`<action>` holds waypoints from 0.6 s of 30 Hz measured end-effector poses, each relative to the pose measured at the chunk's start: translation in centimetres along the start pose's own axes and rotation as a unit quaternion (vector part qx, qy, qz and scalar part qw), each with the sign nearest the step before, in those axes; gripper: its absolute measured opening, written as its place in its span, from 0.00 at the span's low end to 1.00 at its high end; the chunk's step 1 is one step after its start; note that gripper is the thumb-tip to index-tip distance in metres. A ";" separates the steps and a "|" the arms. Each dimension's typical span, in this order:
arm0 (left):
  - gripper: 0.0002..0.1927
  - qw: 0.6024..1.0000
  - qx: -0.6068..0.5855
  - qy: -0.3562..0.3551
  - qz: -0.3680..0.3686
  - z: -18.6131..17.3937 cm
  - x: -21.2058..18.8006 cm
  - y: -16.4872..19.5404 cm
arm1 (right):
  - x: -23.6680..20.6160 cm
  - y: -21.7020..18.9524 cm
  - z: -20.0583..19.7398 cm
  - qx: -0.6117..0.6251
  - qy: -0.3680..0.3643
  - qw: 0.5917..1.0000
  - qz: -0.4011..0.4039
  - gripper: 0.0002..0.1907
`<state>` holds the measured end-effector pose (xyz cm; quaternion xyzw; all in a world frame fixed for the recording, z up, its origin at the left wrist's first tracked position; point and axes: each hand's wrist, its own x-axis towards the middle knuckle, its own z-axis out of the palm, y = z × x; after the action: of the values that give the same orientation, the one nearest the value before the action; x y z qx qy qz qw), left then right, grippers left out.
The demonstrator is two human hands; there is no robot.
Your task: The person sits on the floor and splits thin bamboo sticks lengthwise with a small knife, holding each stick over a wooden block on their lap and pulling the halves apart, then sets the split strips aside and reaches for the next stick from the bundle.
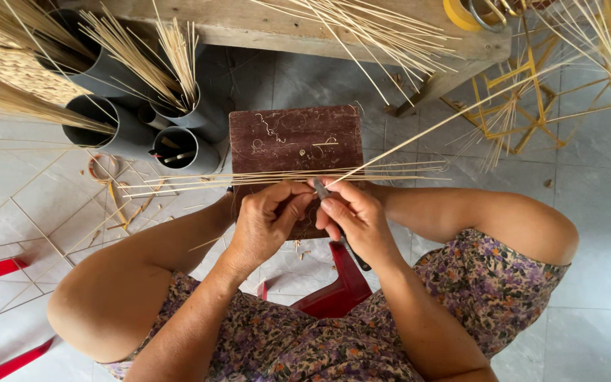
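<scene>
Head view: we see both hands together just in front of the dark brown board (295, 141). The left hand (266, 223) pinches a thin bamboo strip (419, 131) that slants up and away over the board's right edge. The right hand (358, 219) is clamped on a dark-handled knife (323, 189) meeting that strip. More strips (249, 178) lie across the board's near edge; grey tubes (178, 148) stand left of it.

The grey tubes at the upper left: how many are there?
4. One grey tube at the back, one at the left, one holding sticks, one nearest the board. Sticks may hide more.
</scene>
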<state>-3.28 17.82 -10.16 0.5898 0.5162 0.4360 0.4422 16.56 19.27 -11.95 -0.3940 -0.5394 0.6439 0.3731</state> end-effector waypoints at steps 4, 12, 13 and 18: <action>0.06 0.997 0.012 -0.015 -0.069 -0.5 -0.1 0.5 | 0.1 0.8 -1.5 0.061 0.036 0.997 -0.010 0.18; 0.06 0.998 0.041 -0.046 -0.034 -1.8 0.0 0.8 | 0.2 -1.0 -5.9 0.136 0.107 0.984 -0.037 0.16; 0.06 0.997 0.046 -0.046 -0.035 -1.9 0.0 0.9 | 0.2 -1.1 -5.9 0.128 0.106 0.985 -0.040 0.16; 0.09 0.997 0.004 -0.062 -0.039 -1.1 0.1 1.5 | -0.4 -1.5 -3.5 0.108 0.096 0.989 -0.015 0.17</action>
<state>-4.02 17.84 -8.44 0.5969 0.5122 0.3793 0.4873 20.05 20.49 -10.79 -0.4029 -0.4343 0.6521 0.4731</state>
